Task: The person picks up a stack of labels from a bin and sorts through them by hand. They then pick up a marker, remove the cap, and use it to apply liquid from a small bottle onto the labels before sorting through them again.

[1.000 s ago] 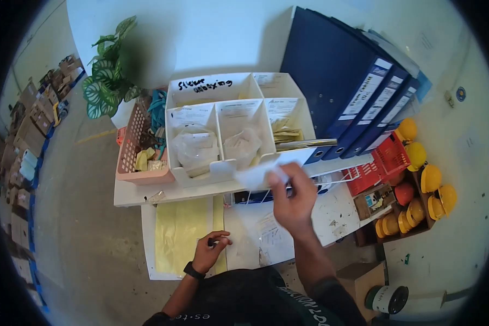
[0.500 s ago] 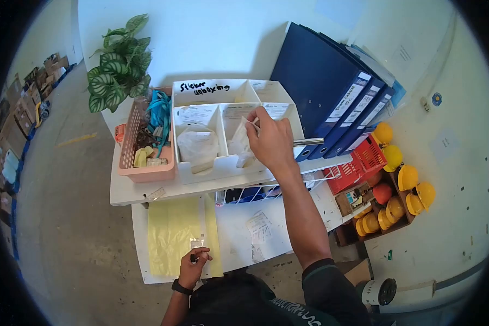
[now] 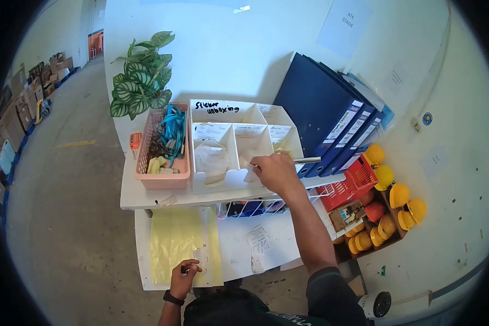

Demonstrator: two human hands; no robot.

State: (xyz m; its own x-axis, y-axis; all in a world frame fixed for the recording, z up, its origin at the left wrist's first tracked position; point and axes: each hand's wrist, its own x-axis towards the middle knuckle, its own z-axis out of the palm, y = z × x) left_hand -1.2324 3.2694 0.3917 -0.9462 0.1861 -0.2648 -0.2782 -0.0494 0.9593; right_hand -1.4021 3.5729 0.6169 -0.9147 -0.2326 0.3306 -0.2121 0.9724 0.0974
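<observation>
My right hand (image 3: 277,173) is closed at the front of the middle compartment of a white divided organizer (image 3: 212,187); what its fingers pinch, if anything, is hidden. A silver rod-like object (image 3: 308,160) shows just beyond this hand. In the left compartment lies a clear plastic bag (image 3: 211,158). My left hand (image 3: 183,276), wearing a dark watch, is closed around a small dark object (image 3: 185,269). It rests by the lower edge of a yellow plastic packet (image 3: 174,244) on the lower white surface.
A pink basket (image 3: 162,183) with blue lanyards stands left of the organizer, near a leafy plant (image 3: 141,81). Blue binders (image 3: 315,108) stand on the right. Beyond are a red basket (image 3: 353,185) and yellow helmets (image 3: 399,195). Paper slips (image 3: 258,240) lie on the lower surface.
The camera view has shifted, so the shelf appears lower. My right hand has come back from inside the middle compartment to its front edge. My left hand remains by the yellow packet.
</observation>
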